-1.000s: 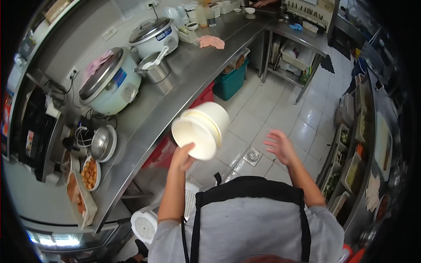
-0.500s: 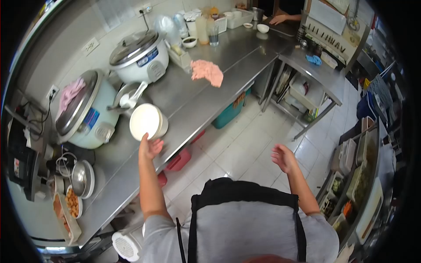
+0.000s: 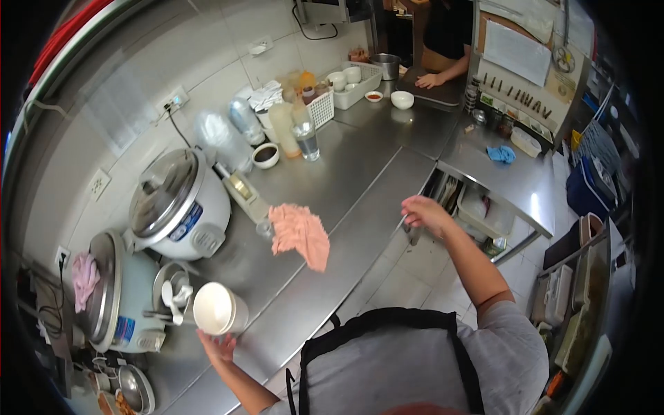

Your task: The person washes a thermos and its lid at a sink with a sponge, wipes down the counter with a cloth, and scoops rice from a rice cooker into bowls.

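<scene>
A stack of white round tubs (image 3: 213, 309) stands on the steel counter, rims tilted toward me. My left hand (image 3: 218, 348) is at the near side of the stack, thumb and fingers apart, touching or almost touching its wall. Out over the counter's front edge, my right hand (image 3: 425, 214) hangs with loosely bent fingers and nothing visible in it. A crumpled pink cloth (image 3: 299, 236) lies on the counter between my hands. Behind the tubs is a metal bowl (image 3: 163, 282) holding white scoops (image 3: 177, 299).
Two rice cookers (image 3: 181, 207) line the wall. Bottles (image 3: 304, 135), a bowl of dark sauce (image 3: 265, 155) and a white basket (image 3: 356, 86) stand farther back. A co-worker's hand (image 3: 430, 81) rests on a dark board. A blue cloth (image 3: 501, 154) lies on the side table.
My view has swung toward the far end of the counter. My right hand has moved forward, up to the counter's edge. My left hand stays by the tubs.
</scene>
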A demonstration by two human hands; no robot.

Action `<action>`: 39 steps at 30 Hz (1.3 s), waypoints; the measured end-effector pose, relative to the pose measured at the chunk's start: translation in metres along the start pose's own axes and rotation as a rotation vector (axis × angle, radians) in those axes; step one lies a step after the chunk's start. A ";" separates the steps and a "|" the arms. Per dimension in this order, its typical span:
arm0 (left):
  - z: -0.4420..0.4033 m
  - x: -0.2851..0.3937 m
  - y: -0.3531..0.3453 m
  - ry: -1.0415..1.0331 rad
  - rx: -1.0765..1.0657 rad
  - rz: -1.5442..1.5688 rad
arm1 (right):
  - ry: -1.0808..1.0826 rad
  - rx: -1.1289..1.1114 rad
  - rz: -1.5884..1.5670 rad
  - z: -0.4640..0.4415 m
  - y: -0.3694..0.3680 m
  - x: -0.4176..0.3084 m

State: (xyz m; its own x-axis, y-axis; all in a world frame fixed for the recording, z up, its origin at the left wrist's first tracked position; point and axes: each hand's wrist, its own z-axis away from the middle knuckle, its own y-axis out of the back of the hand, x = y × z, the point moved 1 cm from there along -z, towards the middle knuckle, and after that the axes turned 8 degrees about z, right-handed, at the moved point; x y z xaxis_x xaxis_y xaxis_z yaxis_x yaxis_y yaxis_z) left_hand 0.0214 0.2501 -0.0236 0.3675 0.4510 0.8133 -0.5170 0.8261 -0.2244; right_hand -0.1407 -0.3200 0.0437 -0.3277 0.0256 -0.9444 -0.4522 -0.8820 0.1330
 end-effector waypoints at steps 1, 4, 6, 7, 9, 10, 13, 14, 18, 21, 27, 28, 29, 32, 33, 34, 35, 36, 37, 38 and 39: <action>-0.007 -0.006 0.000 -0.083 0.018 0.015 | -0.009 0.035 -0.050 -0.026 0.028 -0.003; -0.006 -0.006 -0.008 -0.294 0.336 0.148 | -0.063 0.121 -0.004 -0.120 0.108 -0.007; 0.025 -0.002 -0.020 -0.446 0.583 0.307 | -0.100 0.174 0.155 -0.183 0.151 -0.019; 0.045 -0.002 -0.020 -0.527 0.679 0.308 | -0.105 0.233 0.247 -0.213 0.166 -0.023; 0.079 -0.009 -0.030 -0.654 0.864 0.370 | -0.083 0.353 0.434 -0.285 0.193 -0.044; 0.095 -0.013 -0.036 -0.703 0.958 0.418 | 0.036 0.467 0.697 -0.332 0.210 -0.040; 0.152 -0.030 -0.070 -0.824 0.951 0.481 | 0.305 0.700 1.265 -0.474 0.268 0.001; 0.161 -0.037 -0.079 -0.840 0.970 0.446 | 0.310 0.710 1.316 -0.520 0.273 0.010; 0.192 -0.061 -0.115 -0.899 0.888 0.363 | 0.124 0.296 1.815 -0.518 0.258 -0.038; 0.229 -0.069 -0.134 -0.916 0.887 0.299 | 0.090 0.353 1.389 -0.525 0.257 -0.030; 0.284 -0.073 -0.097 -0.908 0.847 0.321 | 0.326 0.425 1.372 -0.503 0.254 -0.033; 0.287 -0.071 -0.083 -0.887 0.785 0.336 | 0.283 0.289 1.163 -0.475 0.237 -0.048; 0.290 -0.067 -0.070 -0.866 0.721 0.348 | 0.233 0.155 0.953 -0.426 0.211 -0.072; 0.273 -0.053 -0.065 -0.698 0.337 0.292 | 0.339 -0.304 0.528 -0.307 0.130 -0.103; 0.261 -0.046 -0.071 -0.536 0.177 0.337 | 0.466 -0.430 0.592 -0.275 0.099 -0.111; 0.241 -0.045 -0.074 -0.389 -0.019 0.395 | 0.594 -0.555 0.653 -0.242 0.064 -0.120; 0.230 -0.046 -0.086 -0.312 -0.161 0.379 | 0.824 -0.662 0.541 -0.202 0.019 -0.130; 0.215 -0.045 -0.099 -0.228 -0.300 0.344 | 1.009 -0.770 0.547 -0.166 -0.024 -0.142; 0.201 -0.044 -0.112 -0.148 -0.445 0.344 | 1.181 -0.873 0.599 -0.142 -0.062 -0.146; 0.192 -0.041 -0.126 -0.049 -0.584 0.419 | 1.292 -0.952 0.624 -0.110 -0.099 -0.154; 0.183 -0.040 -0.137 0.036 -0.681 0.452 | 1.443 -1.038 0.587 -0.086 -0.136 -0.154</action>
State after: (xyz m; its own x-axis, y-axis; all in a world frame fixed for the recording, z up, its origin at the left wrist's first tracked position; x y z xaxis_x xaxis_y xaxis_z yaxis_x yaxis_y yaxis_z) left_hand -0.0638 0.0571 0.0730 0.2664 0.7905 0.5514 -0.0426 0.5812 -0.8127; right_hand 0.0427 -0.2440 0.1457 0.8797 -0.2248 -0.4191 0.2448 -0.5415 0.8043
